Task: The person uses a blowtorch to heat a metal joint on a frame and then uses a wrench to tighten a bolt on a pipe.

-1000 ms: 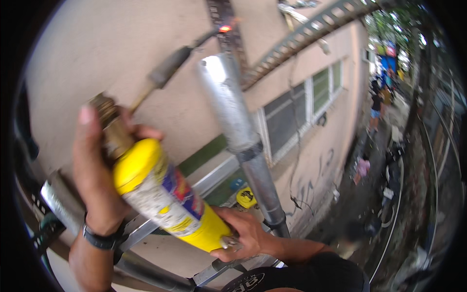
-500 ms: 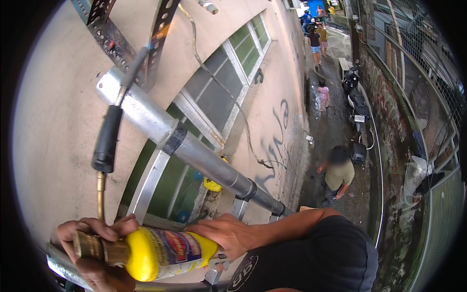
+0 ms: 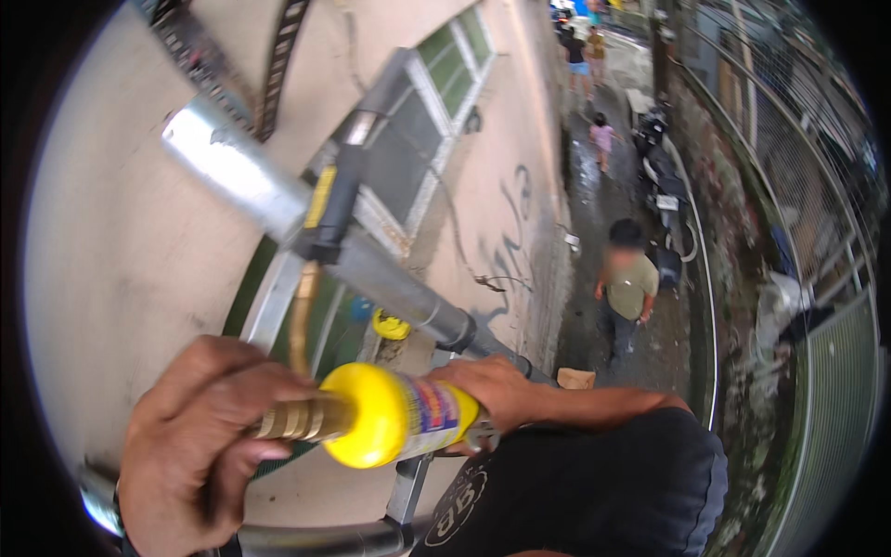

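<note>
A gas torch with a yellow gas cylinder [image 3: 371,418] lies sideways in front of me. My left hand [image 3: 200,436] is closed, its fingers pinching the brass valve knob [image 3: 299,420] at the cylinder's neck. My right hand [image 3: 492,390] wraps round the cylinder's far end, and a silver wrench-like tool [image 3: 483,434] shows under it, partly hidden. From the valve a brass tube [image 3: 302,316] rises to the torch's black handle [image 3: 329,200]. The handle and its blurred nozzle [image 3: 382,82] pass in front of a grey metal pipe [image 3: 399,288]. No flame shows at the nozzle.
Perforated metal brackets [image 3: 200,60] meet the pipe's upper end beside a pink wall [image 3: 102,213] with windows. A yellow object [image 3: 391,324] sits on a ledge. In the alley below are a person in a light shirt [image 3: 633,288], a child [image 3: 602,141] and parked motorcycles [image 3: 664,176].
Both hands and the torch have moved right, and the nozzle has swung right, away from the brackets. An orange glow near the nozzle no longer shows. The view has shifted; the person below has turned.
</note>
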`<state>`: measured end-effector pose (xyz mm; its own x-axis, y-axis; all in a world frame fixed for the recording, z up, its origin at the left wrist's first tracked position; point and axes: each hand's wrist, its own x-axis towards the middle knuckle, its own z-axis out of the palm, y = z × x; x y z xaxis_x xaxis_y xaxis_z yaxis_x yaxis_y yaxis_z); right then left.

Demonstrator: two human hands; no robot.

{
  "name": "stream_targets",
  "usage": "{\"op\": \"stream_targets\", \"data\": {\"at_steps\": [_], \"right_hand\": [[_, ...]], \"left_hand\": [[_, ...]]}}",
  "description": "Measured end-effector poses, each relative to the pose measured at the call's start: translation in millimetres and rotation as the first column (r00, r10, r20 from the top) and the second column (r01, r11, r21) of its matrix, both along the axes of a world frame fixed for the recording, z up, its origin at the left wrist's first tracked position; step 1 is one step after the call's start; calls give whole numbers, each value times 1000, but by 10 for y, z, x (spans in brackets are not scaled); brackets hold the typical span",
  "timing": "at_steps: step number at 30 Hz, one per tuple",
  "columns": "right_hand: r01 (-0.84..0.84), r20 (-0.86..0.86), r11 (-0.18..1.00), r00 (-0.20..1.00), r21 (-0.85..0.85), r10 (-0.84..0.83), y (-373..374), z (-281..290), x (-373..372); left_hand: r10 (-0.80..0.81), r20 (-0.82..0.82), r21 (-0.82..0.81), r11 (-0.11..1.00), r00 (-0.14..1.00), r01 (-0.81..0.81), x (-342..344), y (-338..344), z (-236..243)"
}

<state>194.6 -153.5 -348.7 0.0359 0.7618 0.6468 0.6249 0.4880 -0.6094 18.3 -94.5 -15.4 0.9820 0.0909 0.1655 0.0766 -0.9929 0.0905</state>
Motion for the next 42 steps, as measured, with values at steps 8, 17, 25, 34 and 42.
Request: {"op": "stream_targets", "data": {"at_steps": [8, 17, 25, 34, 42], "right_hand": [[109, 8, 991, 994, 72, -110, -71, -162, 271], [134, 15, 984, 990, 120, -137, -276, -377, 677], [136, -92, 989, 986, -64, -142, -596, -772, 857], [200, -372, 964, 893, -177, -253, -798, -1037, 912], [556, -235, 698, 681, -450, -694, -958, -2327, 1557]], "left_hand": [[125, -145, 33, 992, 982, -121, 189, 231, -266], [-475, -151, 551, 687, 867, 473, 736, 454, -483], [-617, -175, 545, 588, 767, 597, 1374, 584, -793], [-506, -186, 738, 493, 842, 460, 1852, 508, -1168], [-443, -198, 590, 659, 874, 467, 1445, 468, -1075]]}}
